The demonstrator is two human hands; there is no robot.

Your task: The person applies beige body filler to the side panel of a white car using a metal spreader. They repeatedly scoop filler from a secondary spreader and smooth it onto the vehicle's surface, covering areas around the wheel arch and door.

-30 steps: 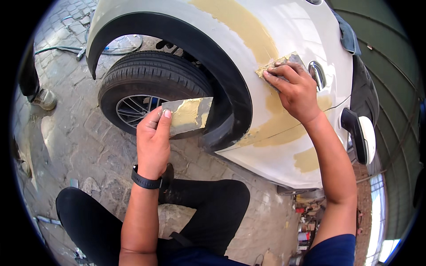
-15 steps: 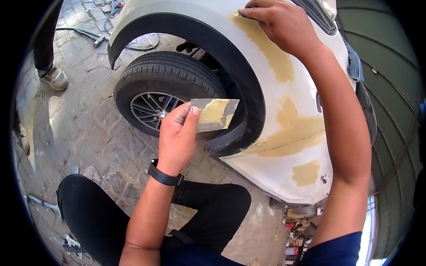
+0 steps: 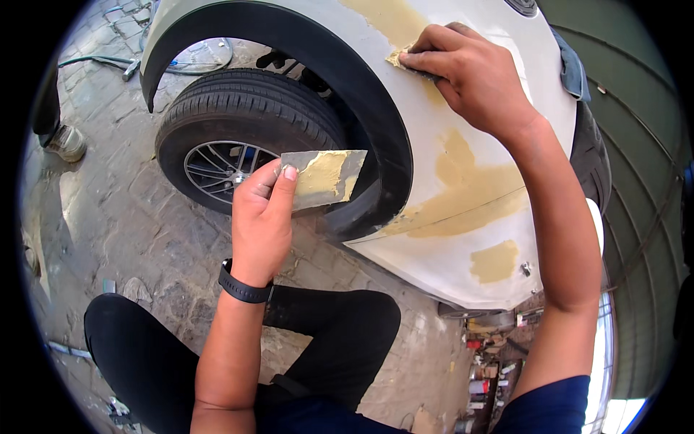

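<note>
My left hand (image 3: 262, 217) pinches a flat grey plate (image 3: 312, 200) between thumb and fingers; yellowish putty (image 3: 320, 175) is smeared across its face. A small dark putty spreader (image 3: 421, 71) is gripped in my right hand (image 3: 473, 81), its edge loaded with putty and resting against the white car panel (image 3: 406, 108). Above the hand, a long putty strip (image 3: 390, 20) runs down the panel, partly covered by my fingers. Lower down are a broad putty patch (image 3: 463, 195) across a panel seam and a smaller square patch (image 3: 494, 262).
A black wheel arch trim (image 3: 401, 137) curves around the tyre (image 3: 246, 108), close beyond the plate. A hose (image 3: 94, 59) lies on the stone paving, near another person's shoe (image 3: 66, 143). Cluttered shelves (image 3: 481, 383) stand at the lower right; a blue cloth (image 3: 571, 65) hangs on the car.
My right hand has moved the spreader down along the putty strip, nearer to me. The left hand still holds the plate. The whole view has shifted slightly.
</note>
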